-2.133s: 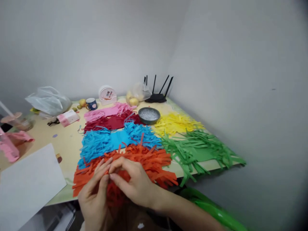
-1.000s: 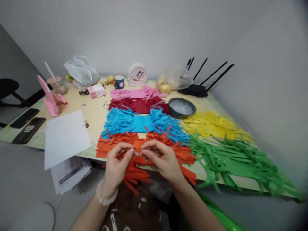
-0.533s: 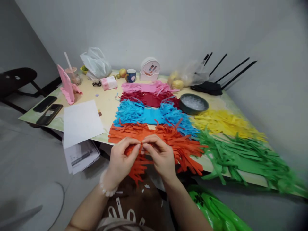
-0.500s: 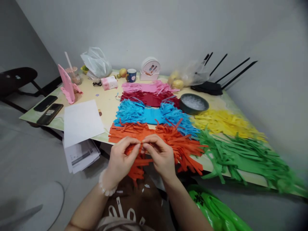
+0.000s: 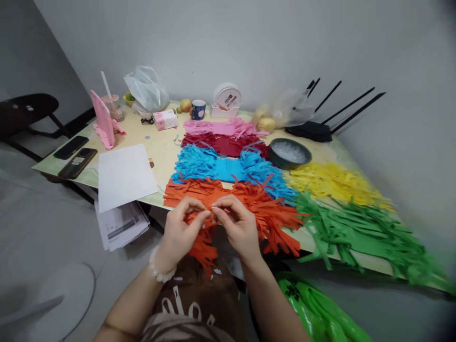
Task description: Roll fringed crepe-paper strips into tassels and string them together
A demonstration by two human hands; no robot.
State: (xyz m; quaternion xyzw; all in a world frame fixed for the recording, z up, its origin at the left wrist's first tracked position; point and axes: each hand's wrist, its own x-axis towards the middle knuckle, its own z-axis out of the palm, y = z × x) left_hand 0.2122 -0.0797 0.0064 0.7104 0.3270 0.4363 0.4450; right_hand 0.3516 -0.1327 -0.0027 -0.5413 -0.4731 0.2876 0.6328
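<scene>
Fringed orange paper (image 5: 269, 216) lies across the table's front edge, and some of its strips hang down. My left hand (image 5: 181, 232), with a pale bead bracelet on its wrist, is closed in a pinch on an orange strip. Opposite it, my right hand (image 5: 240, 228) is also pinched shut, its fingertips almost touching those of the left. The bit of strip between the fingertips is small and mostly hidden. Just behind lies blue fringed paper (image 5: 228, 169), then dark red fringed paper (image 5: 227, 145) and pink fringed paper (image 5: 217, 127).
Green fringed paper (image 5: 377, 232) and yellow fringed paper (image 5: 335, 183) lie to the right, by a dark bowl (image 5: 302, 164). White sheets (image 5: 124, 175), phones (image 5: 78, 163) and a pink stand (image 5: 103, 118) are at left. A mug (image 5: 198, 110) and black router (image 5: 309, 130) stand behind.
Both hands stay pinched near each other, with a slightly wider gap between the fingertips. An orange strip that stuck out below the fingers no longer shows there. The view has shifted slightly.
</scene>
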